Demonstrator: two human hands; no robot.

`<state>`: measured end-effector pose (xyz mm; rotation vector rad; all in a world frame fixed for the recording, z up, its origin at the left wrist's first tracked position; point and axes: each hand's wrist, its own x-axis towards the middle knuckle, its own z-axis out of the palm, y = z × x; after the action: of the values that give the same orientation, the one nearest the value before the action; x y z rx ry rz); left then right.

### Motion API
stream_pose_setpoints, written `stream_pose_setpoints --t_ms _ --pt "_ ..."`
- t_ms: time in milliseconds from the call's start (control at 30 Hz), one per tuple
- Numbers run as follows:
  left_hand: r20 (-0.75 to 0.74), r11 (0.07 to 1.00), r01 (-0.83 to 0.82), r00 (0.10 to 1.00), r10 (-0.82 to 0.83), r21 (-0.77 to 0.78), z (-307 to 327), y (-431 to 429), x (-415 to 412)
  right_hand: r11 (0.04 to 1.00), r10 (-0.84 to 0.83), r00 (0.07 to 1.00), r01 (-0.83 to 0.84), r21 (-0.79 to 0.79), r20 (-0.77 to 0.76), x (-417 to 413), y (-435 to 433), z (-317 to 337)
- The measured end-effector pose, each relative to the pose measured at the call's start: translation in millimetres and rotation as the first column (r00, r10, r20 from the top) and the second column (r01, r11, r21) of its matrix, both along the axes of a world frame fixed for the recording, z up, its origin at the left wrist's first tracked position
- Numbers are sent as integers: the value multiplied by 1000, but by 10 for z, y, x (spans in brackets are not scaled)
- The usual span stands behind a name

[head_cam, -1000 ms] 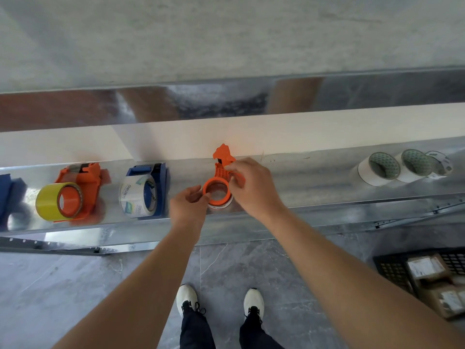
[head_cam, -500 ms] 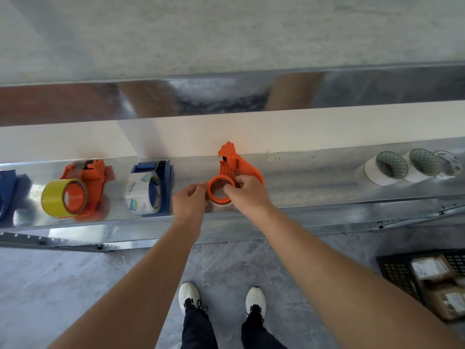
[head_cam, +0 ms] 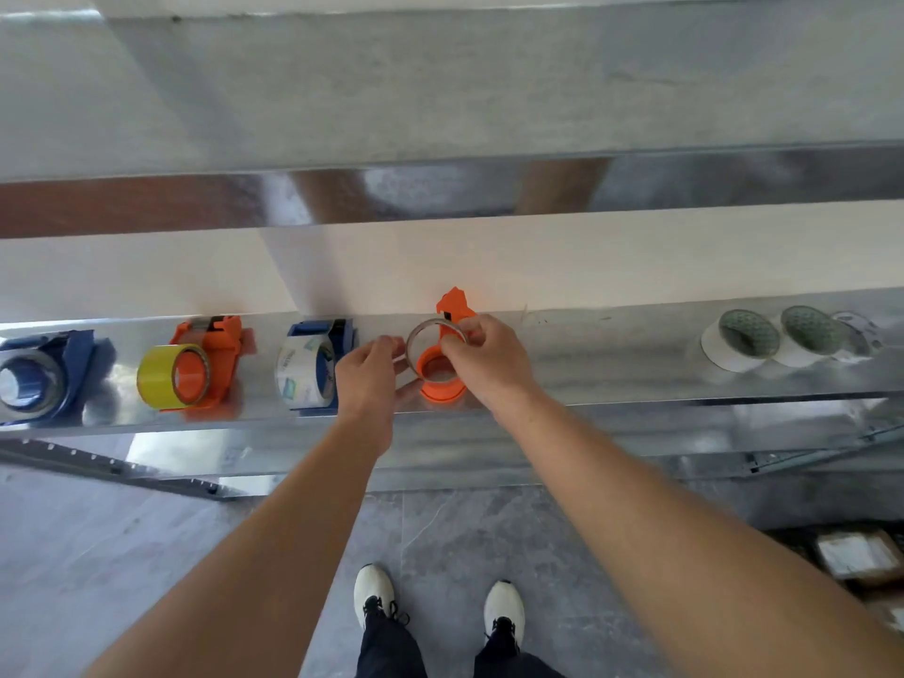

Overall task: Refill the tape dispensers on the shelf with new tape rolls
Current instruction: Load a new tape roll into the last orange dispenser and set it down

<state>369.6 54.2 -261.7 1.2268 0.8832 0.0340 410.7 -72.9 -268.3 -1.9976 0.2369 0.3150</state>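
Already, on the shelf [head_cam: 611,364], three loaded dispensers [head_cam: 313,369] sit left of the grip; new white rolls [head_cam: 743,345] wait well to its right. The right hand [head_cam: 489,364] pinches the spent core [head_cam: 425,325] just above the orange dispenser [head_cam: 440,389]'s bare hub; left hand [head_cam: 369,379] beside it, hold unclear.

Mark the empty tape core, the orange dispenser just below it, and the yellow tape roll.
empty tape core [head_cam: 415,330]: head view, upper left arc of the ring.
empty orange dispenser [head_cam: 440,392]: head view, lower rim of its hub.
yellow tape roll [head_cam: 154,379]: head view, outer yellow band.
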Motion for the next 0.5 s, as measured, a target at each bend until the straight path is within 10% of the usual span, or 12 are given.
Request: stream_pose_setpoints --t_ms 500 --pt "197 999 43 980 -38 -23 733 -314 -400 994 -61 980 42 103 187 -448 -389 828"
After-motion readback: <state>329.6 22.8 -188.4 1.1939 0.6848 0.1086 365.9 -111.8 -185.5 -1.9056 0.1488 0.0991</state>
